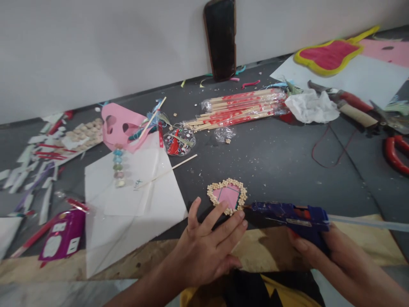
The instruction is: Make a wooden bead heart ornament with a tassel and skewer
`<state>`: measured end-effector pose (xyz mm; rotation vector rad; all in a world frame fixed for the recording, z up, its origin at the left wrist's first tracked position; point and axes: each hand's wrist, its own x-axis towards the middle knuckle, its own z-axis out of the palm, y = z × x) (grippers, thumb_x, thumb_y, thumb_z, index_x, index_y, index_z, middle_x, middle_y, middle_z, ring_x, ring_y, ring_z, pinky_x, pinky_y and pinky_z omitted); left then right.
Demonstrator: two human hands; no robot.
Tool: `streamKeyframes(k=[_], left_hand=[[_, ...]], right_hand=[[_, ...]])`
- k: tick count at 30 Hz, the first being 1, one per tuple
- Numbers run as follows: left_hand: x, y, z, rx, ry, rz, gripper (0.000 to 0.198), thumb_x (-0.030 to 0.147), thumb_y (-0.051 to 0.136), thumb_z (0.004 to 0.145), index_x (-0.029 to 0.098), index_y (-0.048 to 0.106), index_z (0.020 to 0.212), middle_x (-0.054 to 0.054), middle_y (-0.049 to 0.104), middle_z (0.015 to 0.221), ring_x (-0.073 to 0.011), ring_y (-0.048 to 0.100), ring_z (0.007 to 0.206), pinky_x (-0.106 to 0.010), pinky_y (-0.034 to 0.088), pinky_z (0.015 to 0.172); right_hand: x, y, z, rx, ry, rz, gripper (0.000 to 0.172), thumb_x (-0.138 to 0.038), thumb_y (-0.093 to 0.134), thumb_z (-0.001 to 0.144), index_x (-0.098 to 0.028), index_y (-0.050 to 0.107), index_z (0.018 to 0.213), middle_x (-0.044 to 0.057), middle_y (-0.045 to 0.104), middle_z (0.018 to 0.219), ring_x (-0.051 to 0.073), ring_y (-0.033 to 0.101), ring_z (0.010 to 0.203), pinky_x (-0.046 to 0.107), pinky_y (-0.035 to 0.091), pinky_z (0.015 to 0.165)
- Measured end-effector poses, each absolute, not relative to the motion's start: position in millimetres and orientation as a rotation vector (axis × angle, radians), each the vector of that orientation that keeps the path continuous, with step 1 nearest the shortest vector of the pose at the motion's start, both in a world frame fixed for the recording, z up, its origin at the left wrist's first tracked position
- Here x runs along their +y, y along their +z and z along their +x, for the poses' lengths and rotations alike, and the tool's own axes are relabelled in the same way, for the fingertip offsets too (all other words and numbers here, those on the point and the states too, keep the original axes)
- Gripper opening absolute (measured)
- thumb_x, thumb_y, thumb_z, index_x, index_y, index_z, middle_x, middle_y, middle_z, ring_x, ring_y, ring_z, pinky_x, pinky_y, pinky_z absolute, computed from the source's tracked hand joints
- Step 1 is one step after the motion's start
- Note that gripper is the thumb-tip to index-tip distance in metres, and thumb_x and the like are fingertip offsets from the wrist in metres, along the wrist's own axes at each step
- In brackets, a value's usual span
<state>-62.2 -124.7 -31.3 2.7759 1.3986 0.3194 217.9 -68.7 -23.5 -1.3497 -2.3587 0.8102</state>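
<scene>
A small heart-shaped piece (228,195) with a pink middle and a border of pale flower-like wooden slices lies on the dark table. My left hand (211,243) reaches over its lower edge, fingers stretched out and resting on or just above it. In my right hand (334,251) is a dark blue hot glue gun (294,215), gripped by its handle. Its nozzle points left, close to the heart's lower right border; whether it touches cannot be made out. A clear glue stick (367,222) sticks out of the gun's rear.
Wrapped wooden sticks (246,106) lie behind the heart, beside a round piece filled with beads (179,141). White paper (128,213) and a purple packet (64,234) are to the left. Pliers (354,102) and red-handled scissors (396,153) lie right. A phone (221,40) leans on the wall.
</scene>
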Motion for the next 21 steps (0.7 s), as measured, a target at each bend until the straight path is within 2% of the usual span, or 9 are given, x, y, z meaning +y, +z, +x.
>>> streamKeyframes(k=[8,21], left_hand=[[-124.3,-33.2,-62.1,1.389,0.335,2.817,0.058,0.061,0.038,0.087,0.025,0.047,0.133,0.004,0.035,0.148,-0.0304,0.023,0.138,-0.061,-0.002,0.111],[-122.3,-34.6,-56.4,1.387,0.378,2.827,0.059,0.061,0.039,0.086,0.024,0.050,0.130,0.000,0.044,0.143,-0.0302,0.025,0.137,-0.061,0.001,0.111]], right_hand=[[-61.8,-4.9,209.8,-2.359,0.791,-1.370,0.031,-0.042,0.045,0.088,-0.020,0.059,0.071,0.005,0.066,0.062,0.017,0.064,0.054,0.024,0.055,0.047],[-60.1,-5.4,214.3,-2.261,0.972,-1.437,0.023,-0.041,0.050,0.086,-0.021,0.062,0.082,0.004,0.069,0.073,0.017,0.065,0.063,0.024,0.055,0.053]])
